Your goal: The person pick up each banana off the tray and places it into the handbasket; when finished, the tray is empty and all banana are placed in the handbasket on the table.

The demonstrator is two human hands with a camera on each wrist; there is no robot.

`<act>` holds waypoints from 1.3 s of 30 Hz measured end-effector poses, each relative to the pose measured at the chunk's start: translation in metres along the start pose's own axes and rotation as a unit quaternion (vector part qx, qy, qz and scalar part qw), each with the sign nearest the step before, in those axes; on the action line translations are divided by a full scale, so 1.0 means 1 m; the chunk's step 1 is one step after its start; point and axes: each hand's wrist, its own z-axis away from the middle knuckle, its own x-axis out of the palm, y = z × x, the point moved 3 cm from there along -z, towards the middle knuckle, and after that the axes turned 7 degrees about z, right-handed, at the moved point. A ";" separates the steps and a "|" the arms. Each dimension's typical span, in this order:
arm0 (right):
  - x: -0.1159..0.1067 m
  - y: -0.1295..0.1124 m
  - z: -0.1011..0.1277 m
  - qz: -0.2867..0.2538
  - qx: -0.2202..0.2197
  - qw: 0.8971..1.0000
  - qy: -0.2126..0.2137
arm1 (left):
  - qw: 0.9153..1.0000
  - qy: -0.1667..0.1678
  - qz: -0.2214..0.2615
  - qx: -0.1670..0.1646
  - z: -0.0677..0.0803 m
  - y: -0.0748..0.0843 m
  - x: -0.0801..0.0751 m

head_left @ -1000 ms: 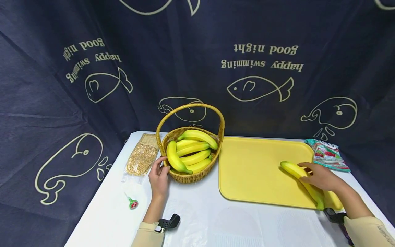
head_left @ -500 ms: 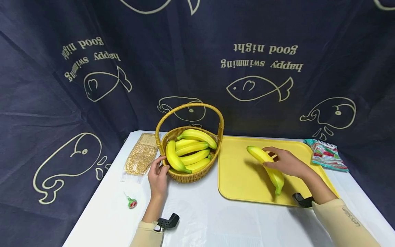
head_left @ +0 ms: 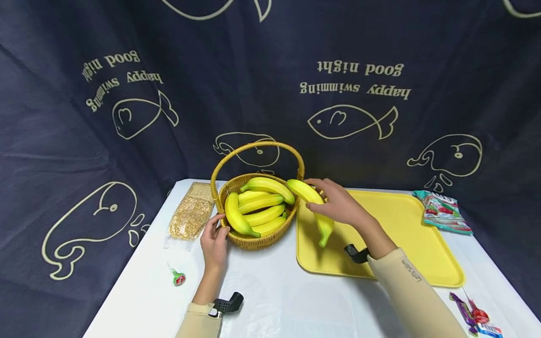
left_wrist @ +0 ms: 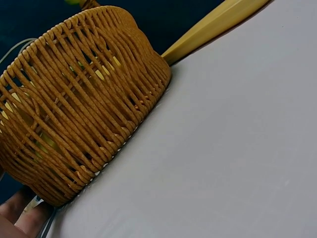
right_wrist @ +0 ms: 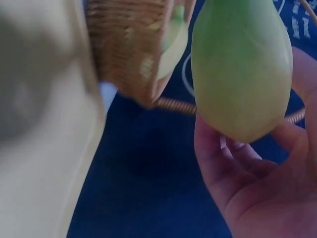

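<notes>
Bananas (head_left: 258, 206) already fill my basket (head_left: 253, 241), its near-left rim steadied by my left hand's (head_left: 214, 244) loose fingers, while my right hand (head_left: 338, 204) grips one last banana (head_left: 314, 206) over the tray's (head_left: 401, 263) left edge, not yet in.

A white tabletop (head_left: 274, 305) carries the bystanders. At its far left lies a clear packet of grain (head_left: 190, 216), flat and lengthwise. Nearer the front edge on that side sits a small lollipop (head_left: 178, 278) with a green and red head. At the far right corner rests a crinkled snack bag (head_left: 441, 212), red, white and teal. Wrapped sweets (head_left: 473, 315) lie at the front right corner. Behind everything hangs a dark blue curtain (head_left: 84, 94) printed with fish, whales and upside-down lettering.
</notes>
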 end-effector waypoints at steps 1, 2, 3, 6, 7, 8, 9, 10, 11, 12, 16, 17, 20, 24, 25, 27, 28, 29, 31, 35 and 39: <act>0.002 -0.005 -0.006 0.010 -0.004 1.000 0.001 | 1.000 0.000 0.001 -0.003 0.001 0.003 0.000; 0.004 -0.009 -0.012 0.023 -0.007 1.000 0.000 | 1.000 0.004 0.005 -0.003 0.000 0.000 -0.001; 0.005 -0.013 -0.017 0.033 -0.010 0.999 -0.003 | 1.000 0.005 0.009 -0.004 0.001 0.001 -0.001; 0.009 -0.022 -0.033 0.062 -0.014 0.998 -0.012 | 1.000 0.001 0.007 -0.003 0.002 0.005 0.002; 0.010 -0.025 -0.037 0.068 -0.012 0.997 -0.015 | 1.000 0.001 0.005 -0.004 0.003 0.010 0.003; 0.012 -0.027 -0.042 0.074 -0.012 0.997 -0.018 | 1.000 0.000 0.002 -0.002 0.003 0.010 0.003; 0.013 -0.030 -0.046 0.075 -0.013 0.997 -0.018 | 1.000 -0.004 -0.002 -0.003 0.004 0.014 0.004; 0.015 -0.033 -0.051 0.077 -0.014 0.997 -0.016 | 1.000 -0.006 -0.005 -0.004 0.004 0.014 0.003; 0.016 -0.036 -0.055 0.081 -0.015 0.996 -0.015 | 1.000 -0.006 -0.005 -0.004 0.004 0.015 0.003; 0.018 -0.040 -0.059 0.084 -0.016 0.996 -0.013 | 1.000 -0.006 -0.008 -0.004 0.003 0.015 0.003; 0.026 -0.055 -0.070 0.110 -0.013 0.994 -0.008 | 1.000 -0.005 -0.006 -0.005 0.003 0.014 0.002; 0.029 -0.058 -0.072 0.119 -0.011 0.993 -0.009 | 1.000 -0.006 -0.004 -0.006 0.004 0.014 0.002; 0.038 -0.067 -0.081 0.143 -0.006 0.990 -0.009 | 1.000 -0.010 0.003 -0.010 0.005 0.012 0.004; 0.049 -0.076 -0.095 0.157 0.007 0.988 -0.006 | 1.000 -0.011 0.016 -0.009 0.004 0.005 0.003; 0.053 -0.077 -0.098 0.160 0.012 0.987 -0.007 | 1.000 -0.009 0.019 -0.009 0.003 0.001 0.001; 0.061 -0.080 -0.104 0.168 0.025 0.985 -0.015 | 1.000 -0.006 0.022 -0.014 0.000 -0.007 -0.002; 0.066 -0.081 -0.106 0.178 0.030 0.983 -0.021 | 1.000 -0.004 0.024 -0.017 -0.001 -0.011 -0.004; 0.070 -0.083 -0.108 0.188 0.032 0.981 -0.028 | 0.999 -0.002 0.025 -0.019 -0.002 -0.015 -0.005; 0.081 -0.087 -0.111 0.205 0.027 0.977 -0.045 | 1.000 0.007 0.019 -0.016 -0.003 -0.018 -0.007; 0.097 -0.095 -0.115 0.235 0.008 0.969 -0.072 | 1.000 0.018 0.010 0.000 -0.003 -0.019 -0.007; 0.107 -0.100 -0.118 0.241 0.008 0.966 -0.096 | 1.000 0.015 0.012 0.010 -0.003 -0.018 -0.004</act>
